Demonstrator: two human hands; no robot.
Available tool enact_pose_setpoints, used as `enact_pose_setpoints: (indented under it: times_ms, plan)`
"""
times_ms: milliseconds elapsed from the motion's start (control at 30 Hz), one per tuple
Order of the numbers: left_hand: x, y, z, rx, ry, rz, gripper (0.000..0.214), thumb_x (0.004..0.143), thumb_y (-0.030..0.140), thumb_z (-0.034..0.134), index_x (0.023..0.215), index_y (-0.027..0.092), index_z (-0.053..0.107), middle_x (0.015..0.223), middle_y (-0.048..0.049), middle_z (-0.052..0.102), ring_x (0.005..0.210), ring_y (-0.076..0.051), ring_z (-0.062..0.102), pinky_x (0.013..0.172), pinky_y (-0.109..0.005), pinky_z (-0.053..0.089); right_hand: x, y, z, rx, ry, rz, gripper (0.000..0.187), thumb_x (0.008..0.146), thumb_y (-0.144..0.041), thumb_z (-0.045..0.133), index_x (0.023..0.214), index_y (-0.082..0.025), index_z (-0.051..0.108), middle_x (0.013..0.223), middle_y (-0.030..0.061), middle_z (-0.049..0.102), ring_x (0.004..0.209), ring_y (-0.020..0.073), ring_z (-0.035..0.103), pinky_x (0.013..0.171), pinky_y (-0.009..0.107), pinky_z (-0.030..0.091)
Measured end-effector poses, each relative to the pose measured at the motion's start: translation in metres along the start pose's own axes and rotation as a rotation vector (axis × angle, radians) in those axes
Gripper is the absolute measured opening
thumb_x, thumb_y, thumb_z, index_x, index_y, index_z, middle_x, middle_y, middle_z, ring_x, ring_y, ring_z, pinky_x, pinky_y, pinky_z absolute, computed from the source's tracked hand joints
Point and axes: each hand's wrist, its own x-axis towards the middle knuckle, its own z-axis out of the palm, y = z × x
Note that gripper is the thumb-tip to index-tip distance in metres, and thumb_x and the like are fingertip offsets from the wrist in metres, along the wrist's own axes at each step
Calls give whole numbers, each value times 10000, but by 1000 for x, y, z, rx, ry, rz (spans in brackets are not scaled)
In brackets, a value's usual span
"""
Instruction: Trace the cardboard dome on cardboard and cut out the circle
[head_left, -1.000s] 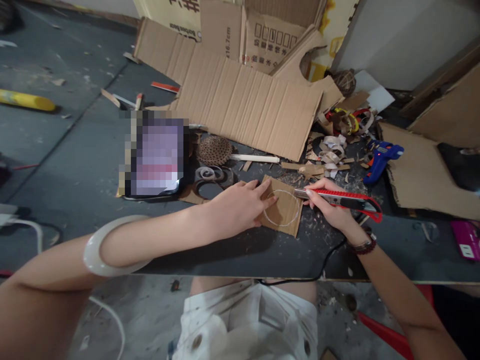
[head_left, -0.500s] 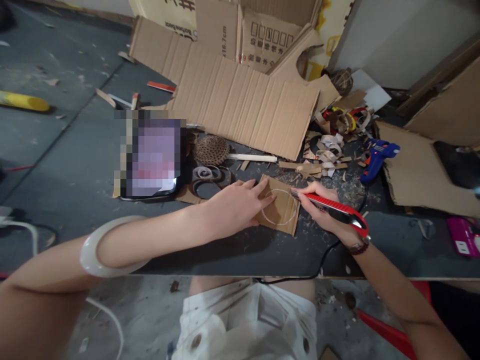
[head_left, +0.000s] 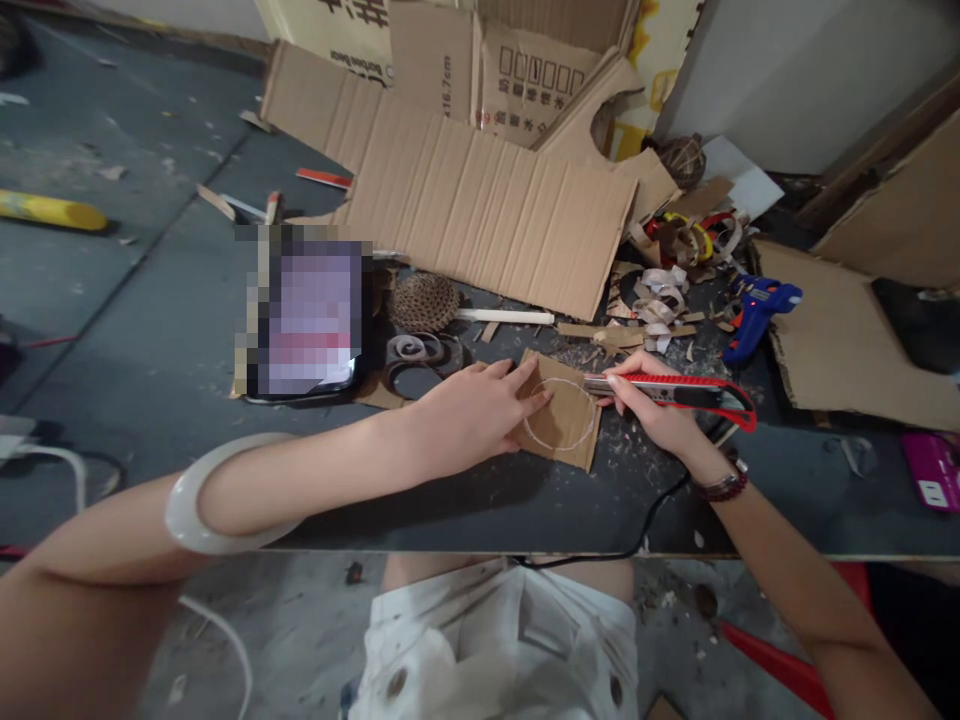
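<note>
A small piece of cardboard [head_left: 574,452] lies on the dark table, with a white circle drawn on it. My left hand [head_left: 480,410] rests flat with its fingers spread over the left part of this piece, pressing on it. In my right hand [head_left: 652,410] is a red box cutter [head_left: 690,390], held almost level. Its blade end meets the cardboard near the upper right of the circle. Just left of the piece, a cardboard ring [head_left: 415,382] and coiled paper strips lie partly behind my left hand.
A large corrugated sheet [head_left: 487,210] lies behind. A blue glue gun [head_left: 759,318] stands at the right, its black cable running to the table edge. A phone [head_left: 311,310], partly blurred out, a round corrugated disc on a white stick [head_left: 506,316] and paper scraps [head_left: 660,300] surround the work.
The box cutter has turned in my right hand: its rear end has swung up and to the right, so it lies flatter. My left hand and the cardboard piece have stayed put.
</note>
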Motion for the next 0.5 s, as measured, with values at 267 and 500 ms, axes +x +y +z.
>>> enact_pose_setpoints:
  times_ms: [267, 500]
  plan:
    - [0, 0, -1, -26, -1, 1, 610, 863, 341, 653, 1415, 175, 453, 1529, -218, 347, 1273, -337, 526, 952, -415, 491, 1, 3, 0, 135, 16, 40, 205, 889, -411, 593, 809, -227, 550, 566, -67, 515, 519, 97, 545, 576, 253, 541]
    - [0, -1, 1, -31, 10, -2, 590, 861, 336, 655, 1403, 199, 464, 1528, -200, 357, 1278, -316, 523, 958, -392, 481, 0, 8, -2, 176, 24, 50, 219, 886, -430, 597, 813, -232, 541, 548, -74, 517, 520, 103, 575, 590, 266, 549]
